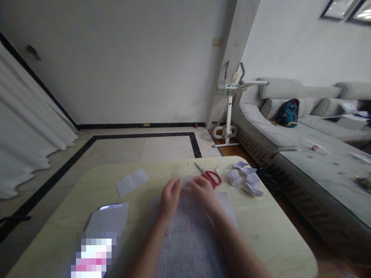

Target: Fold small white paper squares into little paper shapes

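Note:
Between the fingertips of both hands is a small piece of white paper (187,180), partly hidden by the fingers. My left hand (171,195) pinches it from the left, and my right hand (202,191) from the right. Both are slightly blurred. Under my forearms lies a large sheet with rows of writing (188,247). Just beyond my right hand rest scissors with red handles (212,177), their blades pointing away to the left. Several folded white paper pieces (251,180) sit in a group at the table's far right corner.
A creased paper sheet (132,183) lies on the light wooden table (278,231) at the far left. Nearer are a stack of white paper (107,220) and a pixelated bright patch (92,258). A grey sofa (315,162) and white exercise machine (228,112) stand beyond the table.

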`<state>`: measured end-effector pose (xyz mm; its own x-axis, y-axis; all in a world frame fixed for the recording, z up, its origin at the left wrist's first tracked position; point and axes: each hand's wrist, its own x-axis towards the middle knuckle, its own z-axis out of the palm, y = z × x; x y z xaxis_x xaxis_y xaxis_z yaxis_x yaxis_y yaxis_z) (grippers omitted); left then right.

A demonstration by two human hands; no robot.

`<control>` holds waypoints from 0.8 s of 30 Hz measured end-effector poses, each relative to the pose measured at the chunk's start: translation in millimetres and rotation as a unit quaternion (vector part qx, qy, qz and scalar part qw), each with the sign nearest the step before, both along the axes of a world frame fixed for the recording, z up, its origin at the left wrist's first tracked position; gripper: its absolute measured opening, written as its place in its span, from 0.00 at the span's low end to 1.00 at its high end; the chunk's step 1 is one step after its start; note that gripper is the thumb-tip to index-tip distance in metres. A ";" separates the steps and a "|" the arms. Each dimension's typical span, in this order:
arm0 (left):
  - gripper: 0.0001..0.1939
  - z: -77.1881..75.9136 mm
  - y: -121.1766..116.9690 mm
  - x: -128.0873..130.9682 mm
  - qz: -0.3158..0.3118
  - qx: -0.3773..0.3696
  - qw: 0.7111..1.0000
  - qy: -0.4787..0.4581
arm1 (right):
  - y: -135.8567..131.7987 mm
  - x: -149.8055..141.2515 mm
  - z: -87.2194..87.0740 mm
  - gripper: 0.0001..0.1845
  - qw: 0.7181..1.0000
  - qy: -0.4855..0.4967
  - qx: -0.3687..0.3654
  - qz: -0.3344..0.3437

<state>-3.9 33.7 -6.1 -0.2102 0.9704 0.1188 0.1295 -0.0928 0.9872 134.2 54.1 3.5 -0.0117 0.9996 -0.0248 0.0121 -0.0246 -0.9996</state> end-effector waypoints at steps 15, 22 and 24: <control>0.21 1.3 -3.1 3.1 -0.059 0.043 0.997 0.020 | -0.5 1.9 1.6 0.10 0.999 -0.019 0.017 0.019; 0.18 -1.9 -1.9 2.4 -0.051 0.086 0.992 0.076 | 0.0 5.3 2.1 0.11 0.999 0.004 -0.022 0.029; 0.18 -4.0 -1.1 1.6 -0.037 0.100 0.989 0.102 | -0.6 5.2 2.4 0.11 0.999 0.005 -0.014 0.048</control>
<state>-2.4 32.6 -10.2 -0.0908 0.9349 0.3432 0.3102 -0.3009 0.9018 139.4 53.5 5.9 -0.1069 0.9929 -0.0526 0.0060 -0.0523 -0.9986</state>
